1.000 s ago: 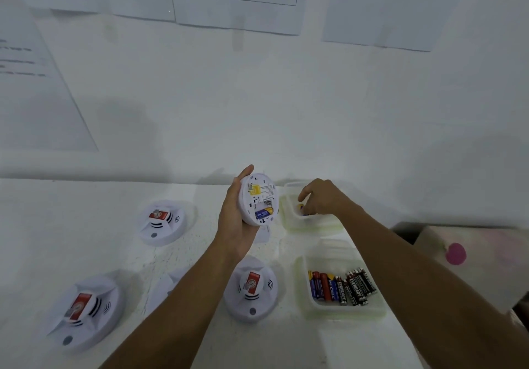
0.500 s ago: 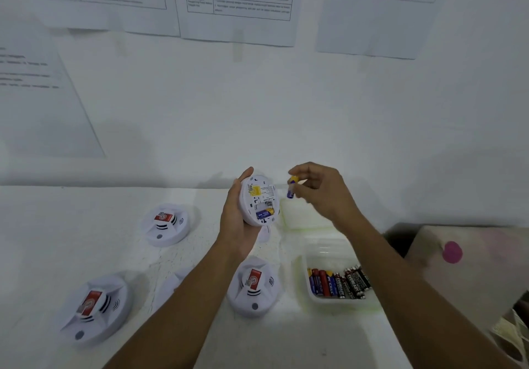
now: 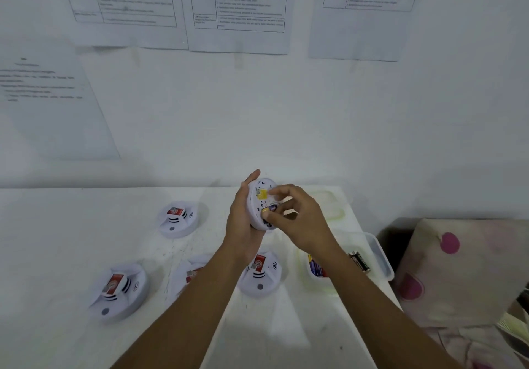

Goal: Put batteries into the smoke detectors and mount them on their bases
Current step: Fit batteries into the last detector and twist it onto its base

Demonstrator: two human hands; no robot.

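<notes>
My left hand (image 3: 242, 222) grips a round white smoke detector (image 3: 259, 197) on edge above the table, its back with a yellow label turned toward me. My right hand (image 3: 297, 219) pinches a small battery (image 3: 267, 211) with a gold end and holds it against the detector's back at the battery slot. Several more white detectors with red stickers lie face up on the table, one at the far left (image 3: 179, 218), one at the near left (image 3: 118, 290), one under my left forearm (image 3: 190, 275) and one in the middle (image 3: 260, 274).
A clear plastic tub (image 3: 378, 257) of loose batteries sits to the right, partly hidden by my right forearm. A second, shallower clear tub (image 3: 335, 208) stands behind it. The white table (image 3: 57, 239) meets a wall hung with printed sheets (image 3: 237, 7). A spotted cloth (image 3: 458, 268) lies at the right.
My right hand lifted a battery out of the far tub, carried it left and now holds it against the detector's back. The camera tilted up a little.
</notes>
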